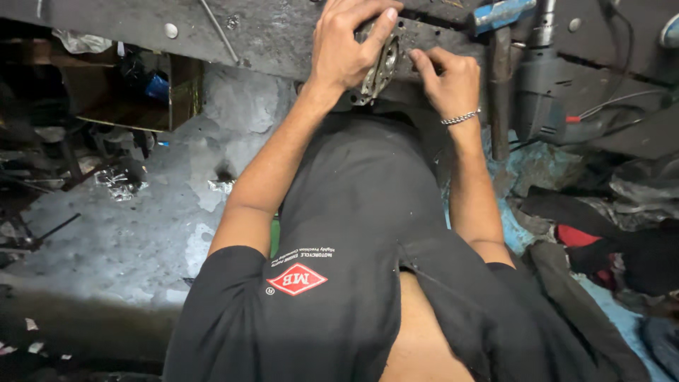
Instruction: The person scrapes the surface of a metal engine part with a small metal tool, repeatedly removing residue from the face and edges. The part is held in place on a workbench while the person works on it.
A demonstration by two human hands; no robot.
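My left hand [346, 42] grips a grey metal flanged part [382, 67] with a round opening, holding it on edge against the dark, grimy workbench [269, 35]. My right hand [445, 81], with a silver chain bracelet on its wrist, sits just right of the part. Its fingers are curled and its fingertips are pinched together close to the part's rim. Whether they hold anything small is hidden. Both forearms reach out from my black shirt.
A hammer [498, 92] with a blue head lies on the bench to the right of my right hand, next to a grey power drill [541, 78] with cables. An open cardboard box [141, 92] stands at the left. Dark rags [622, 240] are piled at the right, over a worn concrete floor [127, 240].
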